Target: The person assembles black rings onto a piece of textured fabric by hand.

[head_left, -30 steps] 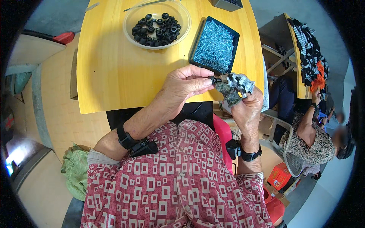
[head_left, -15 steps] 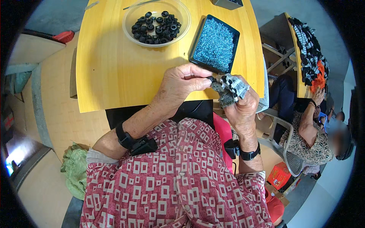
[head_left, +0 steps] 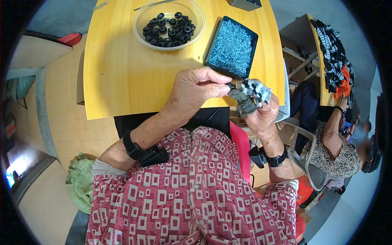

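My left hand [head_left: 200, 85] pinches a small black part [head_left: 230, 85] between thumb and forefinger, above the table's near edge. Close against it is my right hand [head_left: 261, 112], with its fingers curled. Grey knit cloth [head_left: 247, 107] and black-and-white patterned cloth [head_left: 257, 90] wrap its fingertips. Whatever those wrapped fingers grip is mostly hidden. Just beyond the hands lies a black rectangular tray [head_left: 210, 65] full of small clear-blue pieces [head_left: 232, 48]. A round translucent bowl [head_left: 138, 34] farther left holds several black round parts [head_left: 168, 30].
The yellow wooden table [head_left: 122, 81] is in front of me. A grey box [head_left: 246, 5] stands at its far right corner. To the right, another person [head_left: 332, 143] sits at a table piled with striped and orange cloth [head_left: 341, 81]. A green sack [head_left: 81, 181] is on the left.
My right hand has turned slightly and its forearm has swung outward to the right. My left hand still pinches the black part, shifted a little right.
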### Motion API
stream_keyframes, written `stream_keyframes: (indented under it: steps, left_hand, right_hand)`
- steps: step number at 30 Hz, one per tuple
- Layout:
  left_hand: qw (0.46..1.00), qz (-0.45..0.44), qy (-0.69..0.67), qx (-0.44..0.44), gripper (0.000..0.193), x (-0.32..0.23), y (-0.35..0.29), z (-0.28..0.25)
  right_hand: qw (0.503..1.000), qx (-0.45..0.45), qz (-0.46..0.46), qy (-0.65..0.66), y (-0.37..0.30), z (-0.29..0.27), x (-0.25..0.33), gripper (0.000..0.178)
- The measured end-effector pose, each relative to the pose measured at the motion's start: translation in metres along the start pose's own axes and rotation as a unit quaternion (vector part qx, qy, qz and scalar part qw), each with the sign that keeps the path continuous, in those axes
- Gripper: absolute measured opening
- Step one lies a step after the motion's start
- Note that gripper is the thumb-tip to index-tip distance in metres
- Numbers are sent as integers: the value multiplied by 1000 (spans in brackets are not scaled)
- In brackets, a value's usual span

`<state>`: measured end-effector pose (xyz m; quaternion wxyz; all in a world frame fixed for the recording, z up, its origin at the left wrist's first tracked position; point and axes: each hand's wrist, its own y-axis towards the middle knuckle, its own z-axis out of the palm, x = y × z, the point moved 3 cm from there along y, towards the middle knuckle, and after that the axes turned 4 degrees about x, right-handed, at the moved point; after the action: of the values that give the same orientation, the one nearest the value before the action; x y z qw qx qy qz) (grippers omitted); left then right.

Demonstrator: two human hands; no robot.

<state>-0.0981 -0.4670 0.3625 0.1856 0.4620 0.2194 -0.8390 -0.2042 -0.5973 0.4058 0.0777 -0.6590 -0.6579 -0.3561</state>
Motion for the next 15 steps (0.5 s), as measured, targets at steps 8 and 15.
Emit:
stream_keyframes:
  steps: [8, 15]
  left_hand:
    - [999, -17, 33, 4, 17, 0, 1, 1]
    - [996, -64, 42, 50, 23, 6, 10, -4]
  right_hand:
    - [985, 74, -142, -60, 12, -10, 9, 27]
    - [972, 204, -53, 103, 29, -15, -12, 32]
